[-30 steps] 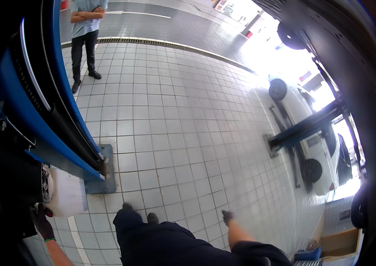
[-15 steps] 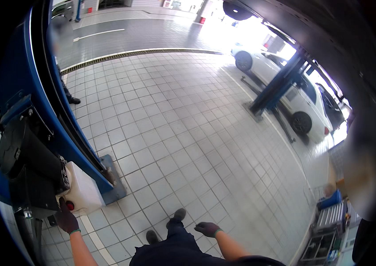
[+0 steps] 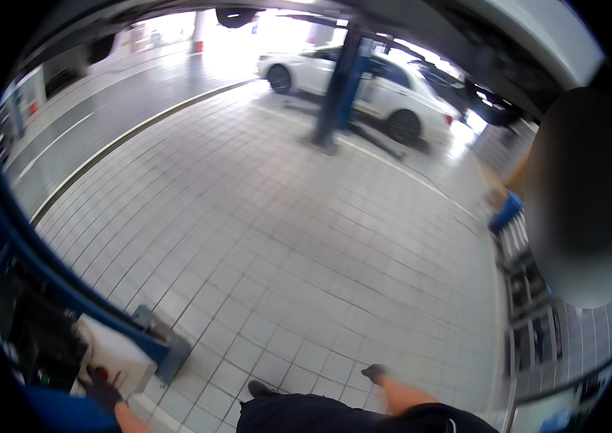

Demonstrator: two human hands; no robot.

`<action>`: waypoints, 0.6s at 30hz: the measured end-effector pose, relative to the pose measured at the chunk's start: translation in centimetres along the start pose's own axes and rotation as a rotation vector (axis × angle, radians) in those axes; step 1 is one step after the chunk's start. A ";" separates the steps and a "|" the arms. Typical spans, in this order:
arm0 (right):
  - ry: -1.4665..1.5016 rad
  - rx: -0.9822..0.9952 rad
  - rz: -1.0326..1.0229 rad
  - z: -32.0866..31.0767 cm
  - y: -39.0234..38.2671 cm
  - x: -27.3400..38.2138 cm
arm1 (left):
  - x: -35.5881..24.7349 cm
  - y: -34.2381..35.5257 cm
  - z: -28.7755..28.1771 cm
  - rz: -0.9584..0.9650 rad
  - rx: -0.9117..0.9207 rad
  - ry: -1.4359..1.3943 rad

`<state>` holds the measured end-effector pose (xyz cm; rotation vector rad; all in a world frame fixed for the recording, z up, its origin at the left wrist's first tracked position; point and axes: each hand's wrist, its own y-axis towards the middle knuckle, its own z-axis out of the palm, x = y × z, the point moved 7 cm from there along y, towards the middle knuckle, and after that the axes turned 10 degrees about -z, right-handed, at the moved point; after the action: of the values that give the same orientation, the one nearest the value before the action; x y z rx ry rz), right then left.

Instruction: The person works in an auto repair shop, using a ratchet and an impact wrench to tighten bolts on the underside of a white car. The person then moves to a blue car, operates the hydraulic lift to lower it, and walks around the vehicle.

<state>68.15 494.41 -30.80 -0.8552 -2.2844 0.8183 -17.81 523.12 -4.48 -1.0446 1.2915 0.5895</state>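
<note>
My left hand (image 3: pixel 102 391), in a dark glove, is low at the left against the lift's control unit, by a red round knob or cap (image 3: pixel 101 374); motion blur hides what its fingers hold. A white plastic tank (image 3: pixel 122 346) sits there beside a dark box (image 3: pixel 46 335) on the blue lift post (image 3: pixel 75 285). My right hand (image 3: pixel 375 374), also gloved, hangs over the tiled floor at lower middle, apart from other things; its fingers are blurred.
A raised vehicle's underside (image 3: pixel 450 40) spans the top. A white car (image 3: pixel 414 101) stands beyond a second blue post (image 3: pixel 341 86). Post baseplates (image 3: pixel 172 361) sit on the tiles. Shelving (image 3: pixel 530 332) and a blue bin (image 3: pixel 506 213) line the right, partly behind a blurred patch.
My view has swung rightward and up, bringing more raised vehicle and right-hand shelving in. The person seen at left earlier is out of view. My left hand stays by the control unit.
</note>
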 end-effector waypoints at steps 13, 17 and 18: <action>0.022 0.106 -0.198 18.9 -8.9 -21.4 | 4.5 11.8 -4.4 0.273 -0.041 0.381; -0.162 0.361 -0.274 13.4 -17.9 -11.5 | 9.1 3.0 -3.6 0.468 -0.290 2.722; -0.238 0.355 -0.375 10.6 -17.8 -8.0 | 12.8 5.7 -8.2 0.494 -0.371 2.734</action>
<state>59.54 474.22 -27.59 -0.1700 -2.2942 1.1463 -23.68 516.14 -17.92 -1.5780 3.8342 -1.0790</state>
